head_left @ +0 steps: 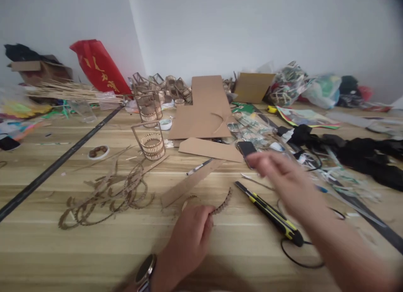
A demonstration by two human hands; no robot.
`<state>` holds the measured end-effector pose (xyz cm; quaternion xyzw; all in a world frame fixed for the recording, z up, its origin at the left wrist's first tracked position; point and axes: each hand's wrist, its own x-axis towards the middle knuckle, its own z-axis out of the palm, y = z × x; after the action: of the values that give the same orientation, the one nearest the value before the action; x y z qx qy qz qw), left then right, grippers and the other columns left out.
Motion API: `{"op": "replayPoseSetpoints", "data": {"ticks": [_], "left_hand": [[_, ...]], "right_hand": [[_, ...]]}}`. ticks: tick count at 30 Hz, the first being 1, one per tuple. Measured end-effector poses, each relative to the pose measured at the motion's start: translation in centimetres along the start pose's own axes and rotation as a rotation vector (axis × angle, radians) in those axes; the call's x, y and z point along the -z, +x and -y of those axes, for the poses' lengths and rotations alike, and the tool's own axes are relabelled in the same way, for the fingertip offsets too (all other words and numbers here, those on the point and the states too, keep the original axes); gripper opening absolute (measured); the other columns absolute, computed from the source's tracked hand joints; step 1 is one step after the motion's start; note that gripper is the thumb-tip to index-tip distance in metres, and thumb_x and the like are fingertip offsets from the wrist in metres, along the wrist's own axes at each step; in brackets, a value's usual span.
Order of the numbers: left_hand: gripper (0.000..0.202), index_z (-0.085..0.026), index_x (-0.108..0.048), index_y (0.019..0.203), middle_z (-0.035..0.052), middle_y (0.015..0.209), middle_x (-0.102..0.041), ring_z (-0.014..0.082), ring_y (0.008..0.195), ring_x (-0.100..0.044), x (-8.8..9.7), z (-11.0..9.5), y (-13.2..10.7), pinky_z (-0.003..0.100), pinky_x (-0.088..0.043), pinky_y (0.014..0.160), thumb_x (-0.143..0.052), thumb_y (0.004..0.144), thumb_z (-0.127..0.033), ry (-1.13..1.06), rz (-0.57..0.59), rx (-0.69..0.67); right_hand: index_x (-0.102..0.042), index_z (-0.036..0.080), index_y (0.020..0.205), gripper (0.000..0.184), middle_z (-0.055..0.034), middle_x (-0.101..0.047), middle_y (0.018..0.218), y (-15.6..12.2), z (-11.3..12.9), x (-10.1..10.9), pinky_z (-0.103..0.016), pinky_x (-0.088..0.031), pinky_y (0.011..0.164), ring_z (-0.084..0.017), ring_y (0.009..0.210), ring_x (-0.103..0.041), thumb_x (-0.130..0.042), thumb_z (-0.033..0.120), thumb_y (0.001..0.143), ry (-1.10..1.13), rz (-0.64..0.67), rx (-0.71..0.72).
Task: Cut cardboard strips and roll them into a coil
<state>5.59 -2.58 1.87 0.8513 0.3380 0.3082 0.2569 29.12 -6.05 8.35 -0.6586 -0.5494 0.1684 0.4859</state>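
My left hand [193, 227], with a watch on its wrist, pinches a curved strip of corrugated cardboard [225, 202] over the near table. My right hand [280, 174] hangs in the air to the right, smeared by motion; whether its fingers hold anything does not show. Its fingertips overlap the view of a dark phone [246, 148]. Between my hands and the right forearm lies a black and yellow utility knife [270, 214]. A flat cardboard strip [190, 183] rests just beyond my left hand. Left of it is a tangle of corrugated strips [107, 199].
A small handled basket [153, 147] stands beyond the tangle, near a white lid with brown bits [98, 152]. Cardboard sheets [201, 120] lie mid-table beside a pen [200, 166]. More baskets [170, 88], a red bag [99, 67] and plastic bags [323, 90] line the wall.
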Motion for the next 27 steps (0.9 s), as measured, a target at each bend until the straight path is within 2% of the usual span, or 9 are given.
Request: {"op": "replayPoseSetpoints", "data": {"ticks": [3, 6, 9, 11, 13, 16, 21, 24, 27], "left_hand": [[0.025, -0.019, -0.062, 0.103, 0.0082, 0.09, -0.07, 0.0227, 0.088, -0.064, -1.3, -0.2, 0.8, 0.038, -0.051, 0.083, -0.038, 0.096, -0.014, 0.001, 0.013, 0.023], [0.026, -0.018, -0.063, 0.108, 0.0082, 0.095, -0.071, 0.0235, 0.09, -0.065, -2.3, -0.6, 1.9, 0.037, -0.051, 0.083, -0.043, 0.092, -0.013, 0.009, 0.053, 0.038], [0.026, -0.019, -0.062, 0.118, 0.0054, 0.099, -0.074, 0.0209, 0.09, -0.068, -2.4, -0.9, 3.2, 0.032, -0.051, 0.082, -0.049, 0.096, -0.021, -0.061, 0.114, 0.135], [0.022, -0.02, -0.066, 0.11, 0.0038, 0.098, -0.076, 0.019, 0.086, -0.07, -2.3, -0.8, 4.1, 0.028, -0.051, 0.077, -0.047, 0.099, -0.025, -0.072, 0.128, 0.259], [0.021, -0.02, -0.068, 0.096, 0.002, 0.092, -0.077, 0.0171, 0.084, -0.071, -2.3, -0.6, 4.6, 0.025, -0.051, 0.075, -0.047, 0.1, -0.022, -0.079, 0.136, 0.308], [0.024, -0.019, -0.067, 0.086, 0.0004, 0.084, -0.076, 0.0153, 0.079, -0.071, -2.5, -0.1, 4.7, 0.023, -0.05, 0.074, -0.047, 0.099, -0.017, -0.057, 0.131, 0.312], [0.028, -0.016, -0.065, 0.093, 0.0061, 0.087, -0.075, 0.018, 0.079, -0.07, -2.8, 1.0, 4.0, 0.025, -0.048, 0.068, -0.04, 0.103, -0.025, 0.049, 0.141, 0.193], [0.026, -0.015, -0.065, 0.095, 0.0084, 0.088, -0.075, 0.0204, 0.079, -0.071, -2.8, 1.6, 3.5, 0.028, -0.048, 0.067, -0.044, 0.102, -0.028, 0.165, 0.17, 0.149], [0.031, -0.014, -0.066, 0.092, 0.0081, 0.084, -0.075, 0.021, 0.077, -0.071, -2.8, 1.8, 3.1, 0.028, -0.046, 0.063, -0.047, 0.102, -0.036, 0.23, 0.193, 0.089]], "right_hand": [[-0.072, 0.018, 0.095, 0.052, 0.001, -0.062, 0.062, 1.3, -1.9, -3.0, -0.028, -0.05, 0.058, -0.013, 0.056, -0.057, -0.059, 0.068, 0.084, 0.195, 0.27, -0.134], [-0.07, 0.018, 0.084, 0.049, 0.0022, -0.057, 0.051, 0.0, -4.1, -4.8, -0.027, -0.048, 0.054, -0.014, 0.051, -0.056, -0.065, 0.066, 0.08, 0.328, 0.27, -0.207], [-0.073, 0.02, 0.08, 0.039, -0.0026, -0.066, 0.059, -0.9, -5.5, -6.2, -0.029, -0.053, 0.058, -0.018, 0.057, -0.063, -0.067, 0.059, 0.081, 0.331, 0.231, -0.103], [-0.076, 0.023, 0.08, 0.03, -0.0054, -0.07, 0.069, -1.0, -6.2, -7.2, -0.031, -0.055, 0.061, -0.02, 0.064, -0.066, -0.068, 0.051, 0.083, 0.266, 0.196, 0.046], [-0.078, 0.025, 0.08, 0.021, -0.0061, -0.07, 0.073, -1.2, -7.0, -7.9, -0.031, -0.055, 0.062, -0.02, 0.067, -0.066, -0.068, 0.044, 0.084, 0.161, 0.125, 0.183], [-0.08, 0.027, 0.089, 0.019, -0.0069, -0.072, 0.077, -1.8, -8.2, -8.4, -0.031, -0.057, 0.063, -0.021, 0.068, -0.067, -0.066, 0.04, 0.086, 0.049, 0.107, 0.24], [-0.08, 0.028, 0.102, 0.026, -0.0079, -0.078, 0.096, -2.2, -9.0, -8.1, -0.029, -0.06, 0.072, -0.022, 0.079, -0.073, -0.063, 0.041, 0.088, 0.064, 0.26, 0.173], [-0.082, 0.028, 0.095, 0.028, -0.0079, -0.079, 0.09, -1.7, -8.5, -7.7, -0.03, -0.062, 0.073, -0.024, 0.077, -0.075, -0.066, 0.048, 0.084, 0.161, 0.354, 0.07], [-0.083, 0.029, 0.088, 0.025, -0.0068, -0.077, 0.072, -0.8, -8.1, -7.0, -0.03, -0.063, 0.07, -0.024, 0.069, -0.074, -0.072, 0.049, 0.08, 0.264, 0.541, -0.059]]}}
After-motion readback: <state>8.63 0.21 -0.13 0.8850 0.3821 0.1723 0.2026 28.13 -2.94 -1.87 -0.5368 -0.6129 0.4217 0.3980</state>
